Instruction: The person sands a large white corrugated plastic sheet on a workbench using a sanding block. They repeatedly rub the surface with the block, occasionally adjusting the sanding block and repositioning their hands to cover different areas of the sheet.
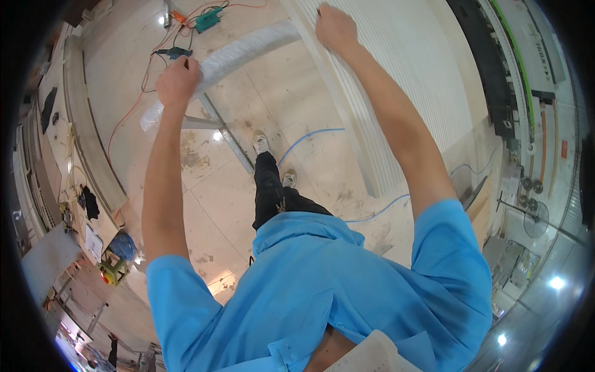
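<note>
Wore blue shirt (322, 266) & dark trousers (268, 189), stood w/ shoes (261, 146) staggered, prob. for balance w/ both arms stretched out. Saw blue hose (307, 135) looping over tiled floor (217, 177) toward the panel, maybe left slack for reach. Noted metal frame (226, 133) running up to plastic-wrapped roll (248, 51), poss. propping it; guessed wrap as scuff protection. Had left hand (178, 80) over roll, fingers curled in loose fist; couldn't tell if touching roll or pinching sth. Had right hand (336, 30) at L edge of white ribbed panel (427, 80), fingers likewise bunched; spotted tiny dark bit at the tips, couldn't ID it or confirm a grip. Past left hand, found dark-blue tool (175, 53), orange cord (141, 93) & green tool (208, 20) on floor, presumably put within easy reach. Farther L, saw bench (77, 124) w/ long boards & white sheet (93, 243), print too small to read. Far R, saw black machine (486, 68) w/ green strip, round fan (536, 219), and pale board (540, 46) w/ dark lettering, too skewed to read reliably. Couldn't make out any brand elsewhere.
</note>
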A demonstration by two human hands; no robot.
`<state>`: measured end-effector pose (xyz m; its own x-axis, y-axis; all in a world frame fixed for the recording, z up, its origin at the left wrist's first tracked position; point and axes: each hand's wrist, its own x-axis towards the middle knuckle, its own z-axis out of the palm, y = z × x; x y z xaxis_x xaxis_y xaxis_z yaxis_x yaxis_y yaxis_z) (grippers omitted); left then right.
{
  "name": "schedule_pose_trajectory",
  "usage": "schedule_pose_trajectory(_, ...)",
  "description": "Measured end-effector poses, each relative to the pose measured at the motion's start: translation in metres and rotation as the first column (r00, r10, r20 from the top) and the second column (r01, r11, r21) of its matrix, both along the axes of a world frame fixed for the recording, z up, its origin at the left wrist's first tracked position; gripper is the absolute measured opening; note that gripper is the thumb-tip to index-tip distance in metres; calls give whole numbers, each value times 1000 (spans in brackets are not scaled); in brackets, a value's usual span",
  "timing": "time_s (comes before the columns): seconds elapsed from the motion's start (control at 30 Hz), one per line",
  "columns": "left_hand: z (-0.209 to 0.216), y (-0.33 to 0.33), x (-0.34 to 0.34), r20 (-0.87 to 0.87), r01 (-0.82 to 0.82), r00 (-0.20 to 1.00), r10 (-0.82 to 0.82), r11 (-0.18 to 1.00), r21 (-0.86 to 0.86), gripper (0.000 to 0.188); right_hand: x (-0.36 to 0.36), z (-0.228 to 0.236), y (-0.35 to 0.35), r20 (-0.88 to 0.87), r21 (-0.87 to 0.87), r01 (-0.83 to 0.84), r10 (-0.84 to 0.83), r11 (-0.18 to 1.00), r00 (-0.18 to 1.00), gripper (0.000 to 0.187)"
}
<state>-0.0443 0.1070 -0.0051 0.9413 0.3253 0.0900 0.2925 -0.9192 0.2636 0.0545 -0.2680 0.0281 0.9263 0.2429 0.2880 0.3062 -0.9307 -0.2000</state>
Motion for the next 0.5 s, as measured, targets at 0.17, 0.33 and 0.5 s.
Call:
schedule_pose_trajectory(0.17, 2, 3, -3, 65, 8, 998, -10, 999, 36, 42, -223, 19, -90, -141, -16, 36, -38, 999, 989, 15)
schedule_pose_trajectory(0.33, 3, 5, 1, 19, 19, 1000, -19, 1000, 25, 45, -419, 59, -159, -397, -227, 73, -160, 971, 904, 8)
schedule_pose_trajectory(0.5, 3, 7, 3, 7, 28, 1000, -29, 999, 42, 45, -434, 80, -150, -441, 209, 454, -331, 866, 834, 8)
